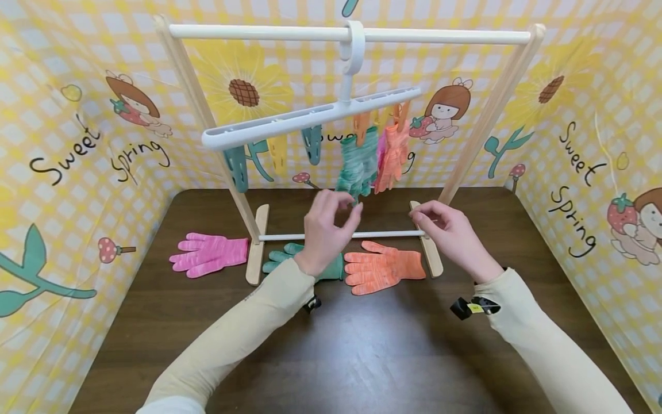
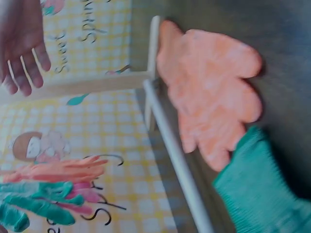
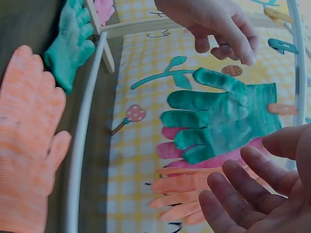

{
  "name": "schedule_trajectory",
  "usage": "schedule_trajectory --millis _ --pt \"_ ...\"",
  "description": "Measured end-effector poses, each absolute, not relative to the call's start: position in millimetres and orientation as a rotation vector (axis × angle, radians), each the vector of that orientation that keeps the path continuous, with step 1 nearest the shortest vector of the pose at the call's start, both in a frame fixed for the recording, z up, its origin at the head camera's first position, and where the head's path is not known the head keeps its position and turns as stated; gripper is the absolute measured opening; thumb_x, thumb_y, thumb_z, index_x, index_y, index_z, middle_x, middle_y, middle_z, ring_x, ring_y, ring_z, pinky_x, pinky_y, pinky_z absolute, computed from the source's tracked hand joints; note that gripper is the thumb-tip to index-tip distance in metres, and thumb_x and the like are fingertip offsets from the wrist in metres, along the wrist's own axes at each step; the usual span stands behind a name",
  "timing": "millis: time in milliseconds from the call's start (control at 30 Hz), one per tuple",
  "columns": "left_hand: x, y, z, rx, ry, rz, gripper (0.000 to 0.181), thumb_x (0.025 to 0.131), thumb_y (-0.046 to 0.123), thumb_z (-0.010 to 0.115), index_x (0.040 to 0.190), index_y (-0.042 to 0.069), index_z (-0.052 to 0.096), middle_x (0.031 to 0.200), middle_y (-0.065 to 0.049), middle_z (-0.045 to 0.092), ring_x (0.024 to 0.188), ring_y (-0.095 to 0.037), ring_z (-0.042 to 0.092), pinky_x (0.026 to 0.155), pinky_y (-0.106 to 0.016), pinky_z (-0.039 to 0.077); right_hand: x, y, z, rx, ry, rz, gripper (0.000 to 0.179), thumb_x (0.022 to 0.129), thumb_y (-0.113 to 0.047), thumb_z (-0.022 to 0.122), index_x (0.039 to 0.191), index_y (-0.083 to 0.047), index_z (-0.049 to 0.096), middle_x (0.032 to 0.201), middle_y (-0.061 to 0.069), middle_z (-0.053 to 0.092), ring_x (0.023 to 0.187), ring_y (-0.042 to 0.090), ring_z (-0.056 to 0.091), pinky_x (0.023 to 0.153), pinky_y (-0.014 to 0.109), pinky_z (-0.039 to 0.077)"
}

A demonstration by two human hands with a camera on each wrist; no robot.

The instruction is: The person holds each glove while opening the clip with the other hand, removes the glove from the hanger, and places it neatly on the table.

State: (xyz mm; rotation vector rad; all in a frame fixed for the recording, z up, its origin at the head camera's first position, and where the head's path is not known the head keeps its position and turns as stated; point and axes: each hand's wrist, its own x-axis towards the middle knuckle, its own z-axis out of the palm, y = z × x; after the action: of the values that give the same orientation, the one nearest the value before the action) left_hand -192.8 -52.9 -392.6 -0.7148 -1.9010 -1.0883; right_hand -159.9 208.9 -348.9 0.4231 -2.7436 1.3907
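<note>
My left hand [image 1: 328, 227] is loosely curved, with nothing between thumb and fingers. In the head view it overlaps the bottom of a hanging green glove [image 1: 357, 158]; the right wrist view shows it apart from that glove. An orange clothespin [image 1: 361, 127] clips the glove's cuff to a white hanger [image 1: 289, 118], which tilts down to the left. To the right, my right hand [image 1: 455, 233] is empty too, its fingers [image 3: 238, 187] loosely bent near the hanging gloves. Beside the green one hang an orange glove [image 1: 394, 158] and a pink glove [image 3: 170, 149], mostly hidden.
A wooden rack with a white top bar [image 1: 258, 33] carries the hanger. On the dark table [image 1: 362, 351] lie a pink glove [image 1: 209, 255], a green glove [image 1: 281, 256] partly behind my left arm, and an orange glove [image 1: 383, 267]. Unused teal clothespins [image 1: 312, 144] and a yellow clothespin [image 1: 277, 152] hang leftward.
</note>
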Motion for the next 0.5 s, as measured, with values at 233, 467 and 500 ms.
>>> schedule_trajectory --millis 233,467,500 --pt "-211 -59 -373 -0.549 -1.908 -1.299 0.035 0.096 0.015 0.075 0.12 -0.002 0.055 0.113 -0.02 0.057 0.092 -0.033 0.048 0.083 -0.043 0.042 -171 196 -325 0.482 -2.703 1.333 0.028 0.107 -0.027 0.06 0.122 -0.006 0.071 0.12 0.011 0.072 0.101 0.019 0.065 0.085 0.022 0.048" --pt "-228 -57 -353 -0.503 -2.057 -1.609 0.048 0.1 0.027 0.072 0.139 0.007 0.054 0.132 -0.009 0.06 0.113 -0.023 0.056 0.092 -0.044 0.047 -187 178 -299 0.543 -2.637 1.366 0.03 0.108 -0.027 0.06 0.127 -0.006 0.069 0.123 0.01 0.072 0.105 0.02 0.067 0.09 0.024 0.049" --pt "-230 -56 -351 -0.496 -2.063 -1.642 0.048 0.1 0.027 0.072 0.14 0.008 0.055 0.132 -0.009 0.061 0.113 -0.023 0.057 0.093 -0.044 0.048 -189 175 -297 0.547 -2.632 1.371 0.03 0.107 -0.028 0.06 0.127 -0.007 0.069 0.123 0.01 0.072 0.105 0.02 0.067 0.09 0.025 0.05"
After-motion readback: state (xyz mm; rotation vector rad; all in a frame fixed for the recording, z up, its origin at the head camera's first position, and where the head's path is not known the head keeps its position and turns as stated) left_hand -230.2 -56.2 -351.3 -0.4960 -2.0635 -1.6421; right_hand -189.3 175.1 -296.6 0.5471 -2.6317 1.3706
